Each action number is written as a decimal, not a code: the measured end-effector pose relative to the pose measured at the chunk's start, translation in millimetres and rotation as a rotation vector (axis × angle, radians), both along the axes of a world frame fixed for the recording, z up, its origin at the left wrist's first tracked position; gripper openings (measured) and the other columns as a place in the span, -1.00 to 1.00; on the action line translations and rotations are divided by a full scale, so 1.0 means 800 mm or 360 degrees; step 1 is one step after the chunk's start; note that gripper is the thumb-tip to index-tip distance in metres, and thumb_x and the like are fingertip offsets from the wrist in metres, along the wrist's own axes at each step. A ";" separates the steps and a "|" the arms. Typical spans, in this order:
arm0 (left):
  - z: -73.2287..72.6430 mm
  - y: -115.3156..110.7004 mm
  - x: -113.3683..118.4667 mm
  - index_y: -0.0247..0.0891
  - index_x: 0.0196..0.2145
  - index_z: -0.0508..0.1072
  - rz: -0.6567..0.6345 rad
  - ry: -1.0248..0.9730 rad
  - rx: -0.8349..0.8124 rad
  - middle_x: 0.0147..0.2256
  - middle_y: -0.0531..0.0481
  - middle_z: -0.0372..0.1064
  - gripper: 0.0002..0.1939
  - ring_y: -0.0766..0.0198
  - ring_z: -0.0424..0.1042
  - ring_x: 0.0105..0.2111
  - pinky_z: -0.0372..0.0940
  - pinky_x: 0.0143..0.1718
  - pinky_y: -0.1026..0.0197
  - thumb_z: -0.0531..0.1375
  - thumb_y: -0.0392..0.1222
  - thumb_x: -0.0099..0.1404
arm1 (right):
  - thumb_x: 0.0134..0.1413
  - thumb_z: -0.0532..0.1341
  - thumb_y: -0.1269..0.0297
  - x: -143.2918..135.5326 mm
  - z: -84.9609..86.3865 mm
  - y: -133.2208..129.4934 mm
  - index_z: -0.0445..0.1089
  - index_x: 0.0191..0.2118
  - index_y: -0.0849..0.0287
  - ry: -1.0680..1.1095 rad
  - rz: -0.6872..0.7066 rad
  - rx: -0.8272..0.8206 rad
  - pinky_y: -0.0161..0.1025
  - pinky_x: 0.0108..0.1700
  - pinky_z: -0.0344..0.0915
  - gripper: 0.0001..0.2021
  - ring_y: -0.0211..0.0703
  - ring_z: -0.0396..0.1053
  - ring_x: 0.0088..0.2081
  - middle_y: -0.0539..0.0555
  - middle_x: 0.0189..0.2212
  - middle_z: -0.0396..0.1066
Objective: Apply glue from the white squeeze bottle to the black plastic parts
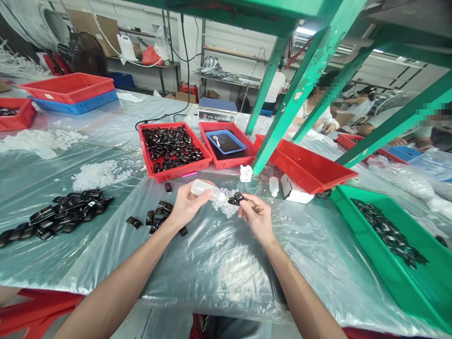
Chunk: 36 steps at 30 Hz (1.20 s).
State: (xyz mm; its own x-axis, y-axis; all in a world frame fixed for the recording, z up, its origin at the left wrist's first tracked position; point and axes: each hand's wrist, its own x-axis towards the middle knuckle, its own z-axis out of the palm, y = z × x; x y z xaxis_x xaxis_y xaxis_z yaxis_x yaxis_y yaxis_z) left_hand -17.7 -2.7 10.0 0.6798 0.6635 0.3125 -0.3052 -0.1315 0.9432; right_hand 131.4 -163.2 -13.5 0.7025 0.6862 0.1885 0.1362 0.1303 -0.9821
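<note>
Both visible forearms [136,273] are slender and bare.

- The left hand [189,200] covers the lower end of the white bottle [203,189]; its tip is too small to show whether it touches the black item [239,197].
- The right hand [257,213] hides part of that item; one piece or two, unclear.
- The green tray [413,292] runs past the right edge.
- The green post [291,103] partly hides a co-worker [300,112].
- Label lettering [218,117] is too small to read.
</note>
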 end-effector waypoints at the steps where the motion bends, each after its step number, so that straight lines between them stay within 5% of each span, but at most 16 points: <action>1: 0.000 0.000 0.000 -0.33 -0.28 0.60 -0.0007 0.0005 -0.0011 -0.46 -0.03 0.46 -0.61 0.36 0.27 -0.55 0.19 -0.52 0.29 0.38 0.10 0.18 | 0.05 0.39 -0.06 0.000 0.001 -0.001 0.54 -0.14 0.20 -0.0006 -0.0001 0.0003 -0.32 -0.60 0.09 -0.58 -0.32 0.14 -0.68 -0.06 -0.69 0.39; 36: 0.003 -0.004 -0.004 -0.29 -0.27 0.61 0.0053 -0.0048 0.0117 -0.38 -0.09 0.57 -0.66 0.23 0.48 -0.46 0.34 -0.47 0.26 0.40 0.05 0.17 | 0.06 0.39 -0.05 0.000 0.006 -0.003 0.56 -0.15 0.16 -0.0042 0.0029 0.0044 -0.31 -0.59 0.11 -0.62 -0.29 0.20 -0.66 -0.06 -0.67 0.39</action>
